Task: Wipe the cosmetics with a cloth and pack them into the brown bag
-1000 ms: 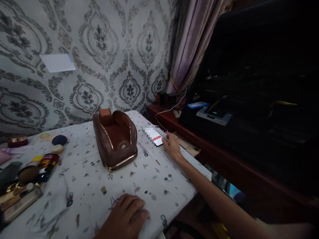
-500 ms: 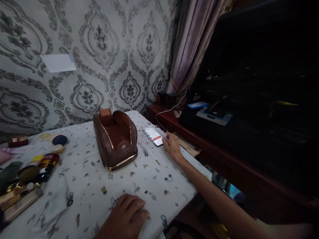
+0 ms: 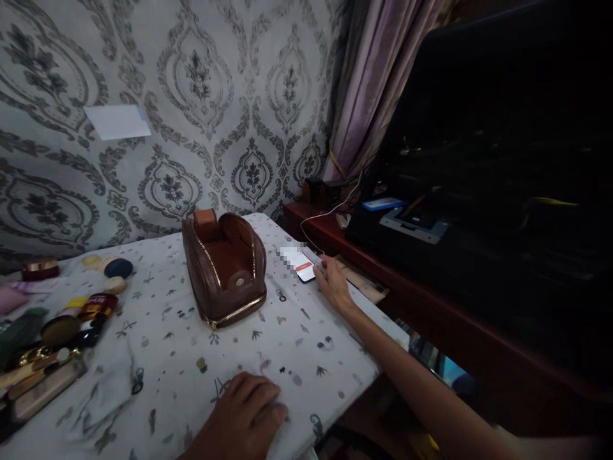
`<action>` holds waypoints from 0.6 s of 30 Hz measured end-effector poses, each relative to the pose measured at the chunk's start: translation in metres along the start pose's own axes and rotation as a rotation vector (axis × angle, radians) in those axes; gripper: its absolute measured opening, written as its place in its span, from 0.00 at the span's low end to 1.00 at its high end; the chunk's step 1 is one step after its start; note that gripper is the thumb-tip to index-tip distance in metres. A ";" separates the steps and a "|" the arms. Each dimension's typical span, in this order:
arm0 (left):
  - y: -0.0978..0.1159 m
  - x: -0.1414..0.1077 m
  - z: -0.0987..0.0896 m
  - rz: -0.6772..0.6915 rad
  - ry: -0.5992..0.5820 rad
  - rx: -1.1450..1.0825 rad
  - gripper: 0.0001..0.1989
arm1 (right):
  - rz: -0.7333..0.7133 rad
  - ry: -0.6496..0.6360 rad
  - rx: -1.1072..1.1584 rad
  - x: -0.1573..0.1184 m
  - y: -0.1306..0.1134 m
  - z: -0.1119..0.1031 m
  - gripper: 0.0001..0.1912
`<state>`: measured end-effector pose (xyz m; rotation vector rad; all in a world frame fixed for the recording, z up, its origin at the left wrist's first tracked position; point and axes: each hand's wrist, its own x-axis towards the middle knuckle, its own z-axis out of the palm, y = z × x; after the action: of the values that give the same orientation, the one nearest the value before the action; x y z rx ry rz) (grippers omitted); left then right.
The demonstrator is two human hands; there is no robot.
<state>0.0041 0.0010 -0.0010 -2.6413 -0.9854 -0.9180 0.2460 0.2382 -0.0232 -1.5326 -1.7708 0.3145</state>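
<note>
A brown zip-up toiletry bag (image 3: 225, 275) stands on the cloth-covered table with its top unzipped; its visible inside is plain brown. To its right lies a phone (image 3: 305, 271) with its screen lit, partly blurred out. My right hand (image 3: 334, 284) is at the phone's right edge, thumb and fingertips closed about that side beside a pale grey strip I cannot identify. My left hand (image 3: 246, 415) rests palm down on the cloth near the front edge, fingers slightly bent and apart, holding nothing.
Several cosmetics, including a dark red jar (image 3: 99, 308) and a pink item (image 3: 12, 298), crowd the table's left side. A dark red cabinet (image 3: 320, 220) with a white cable (image 3: 330, 212) adjoins the right edge. A large black screen (image 3: 479, 128) stands above it.
The view has shifted slightly, so everything appears a little to the right. Both hands, the bag and the phone keep their places.
</note>
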 end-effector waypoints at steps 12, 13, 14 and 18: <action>0.000 -0.002 0.004 -0.020 0.028 -0.008 0.09 | -0.508 0.063 0.087 -0.027 -0.052 -0.028 0.15; 0.000 -0.002 0.005 -0.020 0.032 -0.011 0.09 | -0.647 -0.025 0.127 -0.036 -0.066 -0.031 0.14; 0.000 -0.002 0.005 -0.023 0.035 -0.013 0.08 | -0.775 -0.097 0.168 -0.046 -0.081 -0.032 0.14; 0.000 -0.010 0.012 -0.042 0.005 0.005 0.06 | -1.186 -0.316 0.162 -0.083 -0.144 -0.016 0.14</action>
<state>0.0035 0.0002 -0.0165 -2.6222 -1.0448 -0.9297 0.1498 0.1210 0.0463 -0.1479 -2.4834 0.0812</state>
